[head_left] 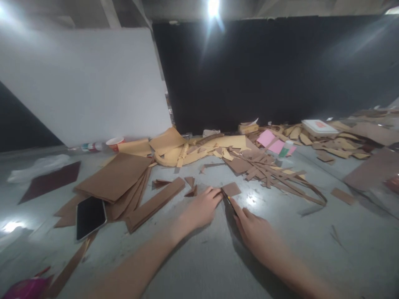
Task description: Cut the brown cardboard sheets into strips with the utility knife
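My right hand (pixel 254 228) is closed around a slim dark craft knife (pixel 229 199) with a yellow part near its front. The knife's tip points away from me, by the left edge of a small brown rectangular piece (pixel 232 189) lying flat on the table. Just left of that tip, my left hand (pixel 202 207) rests low on the table, fingers bent and close together. What lies under its fingertips is hidden. Small folded brown scraps (pixel 191 191) and a long brown strip (pixel 157 203) sit left of this hand.
A stack of brown sheets (pixel 115 176) and a phone (pixel 91 218) lie on the left. Piled brown strips (pixel 264 170), pink paper (pixel 270 140) and a green-labelled bottle (pixel 285 149) are at the right back. A paper cup (pixel 114 143) stands near the white panel (pixel 84 83).
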Tool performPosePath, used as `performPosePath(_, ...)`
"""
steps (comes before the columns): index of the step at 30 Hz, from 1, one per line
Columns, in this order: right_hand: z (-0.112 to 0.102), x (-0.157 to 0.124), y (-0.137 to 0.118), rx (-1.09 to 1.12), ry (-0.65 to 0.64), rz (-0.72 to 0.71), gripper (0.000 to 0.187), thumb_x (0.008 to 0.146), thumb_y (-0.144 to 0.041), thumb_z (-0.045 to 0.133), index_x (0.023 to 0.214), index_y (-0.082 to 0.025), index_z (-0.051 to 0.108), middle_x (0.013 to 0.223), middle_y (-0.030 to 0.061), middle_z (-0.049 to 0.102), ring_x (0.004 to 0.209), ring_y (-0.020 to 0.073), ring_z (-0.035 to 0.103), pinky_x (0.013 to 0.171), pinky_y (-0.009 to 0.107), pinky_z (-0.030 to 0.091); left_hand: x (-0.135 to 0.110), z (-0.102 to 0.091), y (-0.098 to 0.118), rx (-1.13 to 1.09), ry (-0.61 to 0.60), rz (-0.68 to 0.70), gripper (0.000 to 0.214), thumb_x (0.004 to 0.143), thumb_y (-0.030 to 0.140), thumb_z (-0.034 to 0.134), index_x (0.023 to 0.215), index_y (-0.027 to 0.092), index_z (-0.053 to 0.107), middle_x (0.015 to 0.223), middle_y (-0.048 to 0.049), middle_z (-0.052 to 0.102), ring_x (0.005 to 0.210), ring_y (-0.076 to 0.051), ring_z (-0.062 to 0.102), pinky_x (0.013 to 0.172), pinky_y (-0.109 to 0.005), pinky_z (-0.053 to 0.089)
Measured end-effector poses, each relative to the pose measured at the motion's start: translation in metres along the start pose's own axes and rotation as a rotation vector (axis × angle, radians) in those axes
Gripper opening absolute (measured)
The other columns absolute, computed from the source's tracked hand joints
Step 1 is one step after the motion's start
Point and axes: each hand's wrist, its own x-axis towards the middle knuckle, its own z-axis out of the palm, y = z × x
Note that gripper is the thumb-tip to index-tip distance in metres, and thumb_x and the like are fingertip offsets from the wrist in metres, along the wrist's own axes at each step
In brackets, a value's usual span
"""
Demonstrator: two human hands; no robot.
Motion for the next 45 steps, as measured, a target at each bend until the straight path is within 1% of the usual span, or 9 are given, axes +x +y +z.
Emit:
performPosePath(4,-0.003,0.004,-0.002,-0.031,-0.04,0.032,0.054,0.114,-0.023,0.038,0.169,-0.023,0.039,0.095,0.0065,0.078,0.065,0.02,0.077,0.051,0.028,0.036,0.0,-0.001,0.0,0.006,-0.016,0.009,0.056,0.095,0.0,0.048,0.148,0.014,0.059,0.153,-0.0142,0.062,0.143,-0.028,0.054,0.12,-0.044,0.05)
performPosePath(10,-0.006,0.005,-0.001,-0.047,-0.059,0.025,0.057,0.114,-0.024,0.041,0.171,-0.024,0.038,0.092,0.0056,0.082,0.066,0.0217,0.079,0.05,0.027,0.039,-0.001,0.002,0.001,0.017,0.011,-0.023,0.062,0.092,-0.003,0.047,0.149,0.017,0.057,0.155,-0.0146,0.06,0.145,-0.028,0.052,0.12,-0.046,0.049)
performPosePath(15,-0.006,0.004,-0.002,-0.107,-0.055,0.017,0.06,0.112,-0.023,0.045,0.171,-0.024,0.038,0.082,0.0046,0.081,0.061,0.0224,0.078,0.049,0.025,0.038,0.001,0.005,0.0,0.029,0.01,0.004,0.058,0.092,-0.003,0.048,0.146,0.016,0.059,0.15,-0.0161,0.063,0.139,-0.029,0.056,0.114,-0.046,0.053)
performPosePath(19,-0.006,0.004,-0.002,-0.137,-0.057,0.023,0.059,0.112,-0.023,0.045,0.171,-0.024,0.04,0.082,0.0051,0.081,0.061,0.0222,0.079,0.048,0.025,0.038,0.002,0.004,0.003,0.068,-0.009,-0.02,0.054,0.092,-0.003,0.047,0.142,0.013,0.061,0.148,-0.0171,0.065,0.138,-0.029,0.057,0.113,-0.044,0.053)
performPosePath(23,-0.007,0.002,0.0,-0.096,-0.046,0.023,0.059,0.113,-0.024,0.043,0.171,-0.025,0.039,0.086,0.0048,0.082,0.061,0.0204,0.078,0.048,0.024,0.038,0.002,0.004,0.005,0.079,-0.013,-0.022,0.055,0.092,-0.003,0.047,0.143,0.013,0.06,0.15,-0.0189,0.064,0.14,-0.03,0.057,0.116,-0.045,0.051)
performPosePath(33,-0.002,-0.002,0.0,-0.019,-0.022,0.046,0.059,0.113,-0.026,0.039,0.172,-0.026,0.039,0.087,0.0055,0.082,0.059,0.0195,0.076,0.05,0.024,0.042,0.002,0.003,0.005,0.107,-0.014,-0.029,0.055,0.092,-0.004,0.047,0.142,0.015,0.059,0.15,-0.0149,0.063,0.135,-0.029,0.057,0.112,-0.042,0.054)
performPosePath(37,-0.002,-0.005,0.001,-0.011,-0.003,0.038,0.057,0.114,-0.027,0.037,0.171,-0.024,0.038,0.088,0.0054,0.083,0.06,0.0197,0.076,0.049,0.025,0.04,0.001,0.004,0.003,0.128,-0.022,-0.011,0.056,0.092,-0.003,0.048,0.144,0.013,0.058,0.153,-0.0158,0.061,0.135,-0.029,0.055,0.113,-0.041,0.054)
performPosePath(41,-0.002,-0.008,0.001,-0.004,0.019,0.023,0.058,0.114,-0.027,0.035,0.173,-0.025,0.035,0.089,0.0054,0.083,0.059,0.0192,0.076,0.049,0.026,0.038,0.0,0.006,0.002,0.132,-0.01,-0.013,0.058,0.093,-0.003,0.047,0.147,0.015,0.057,0.155,-0.0146,0.06,0.135,-0.028,0.056,0.114,-0.041,0.053)
performPosePath(45,-0.001,-0.011,0.003,0.008,0.032,0.003,0.057,0.115,-0.029,0.035,0.171,-0.022,0.038,0.088,0.0054,0.082,0.057,0.0194,0.075,0.049,0.027,0.034,0.001,0.007,0.002,0.136,-0.012,-0.023,0.056,0.094,-0.002,0.047,0.147,0.013,0.058,0.155,-0.0164,0.061,0.136,-0.029,0.056,0.115,-0.042,0.052)
